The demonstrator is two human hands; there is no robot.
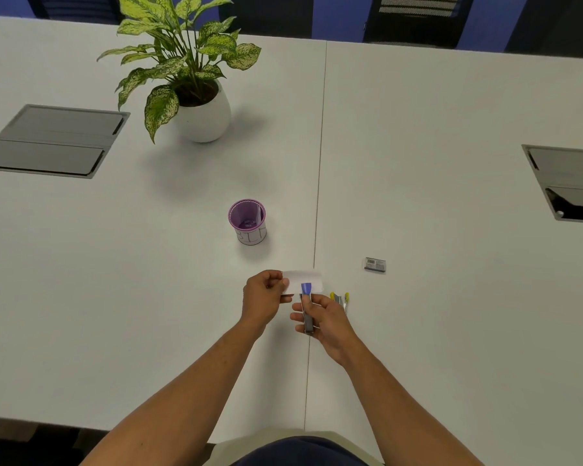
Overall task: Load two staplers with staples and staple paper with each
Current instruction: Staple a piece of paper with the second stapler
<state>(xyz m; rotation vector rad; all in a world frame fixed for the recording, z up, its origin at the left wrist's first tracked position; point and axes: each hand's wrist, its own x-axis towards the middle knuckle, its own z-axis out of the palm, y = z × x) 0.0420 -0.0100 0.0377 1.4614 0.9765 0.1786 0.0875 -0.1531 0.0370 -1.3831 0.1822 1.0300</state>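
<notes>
Head view: left hand pinching the left edge of a small white paper between thumb and fingertips, just above the white table. Right hand wrapped around a blue-tipped stapler, fingers curled over its body, blue nose touching the paper's near edge. Yellow stapler lying just right of that hand; staple box farther right; purple cup beyond.

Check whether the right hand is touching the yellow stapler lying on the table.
Cannot tell. In the head view the right hand grips the blue stapler, and the yellow stapler lies right beside its knuckles; no gap or contact shows plainly.
</notes>
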